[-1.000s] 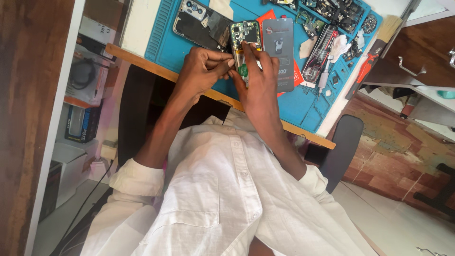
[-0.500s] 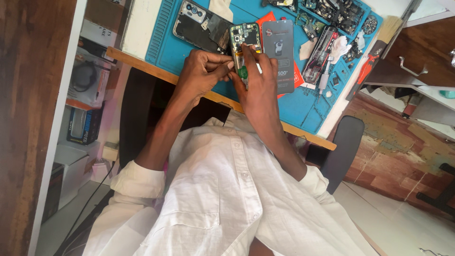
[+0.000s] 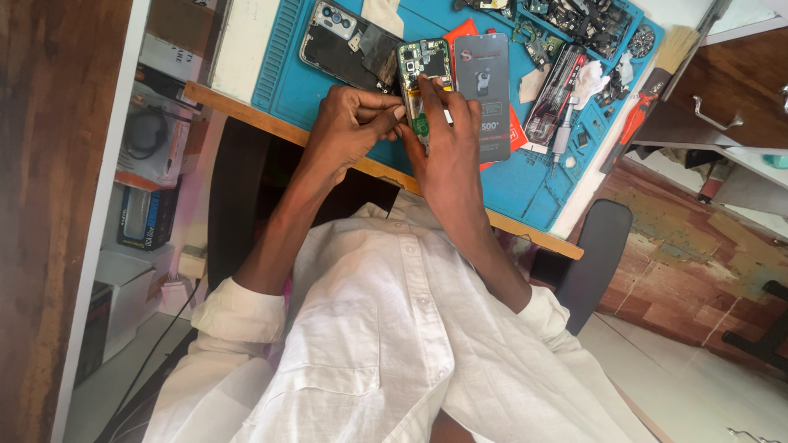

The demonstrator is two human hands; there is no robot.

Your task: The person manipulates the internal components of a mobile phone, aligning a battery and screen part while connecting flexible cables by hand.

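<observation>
Our white shirt fills the bottom of the view, and past it a wooden desk edge runs under a blue work mat. We sit close, and both our arms reach up over the mat. We hold an opened phone between our hands, just above the near side of the mat. Our left hand is curled, with its fingertips pressed together on the phone's left edge. Our right hand wraps the phone from below, its fingers pinching the right side near the top. Since a moment ago almost nothing has moved, so we think the work on the phone's inside is slow and careful. Just left of the phone lies a dark back cover. Just right lies a flat grey screen. Farther off sit small phone parts and a brush.
</observation>
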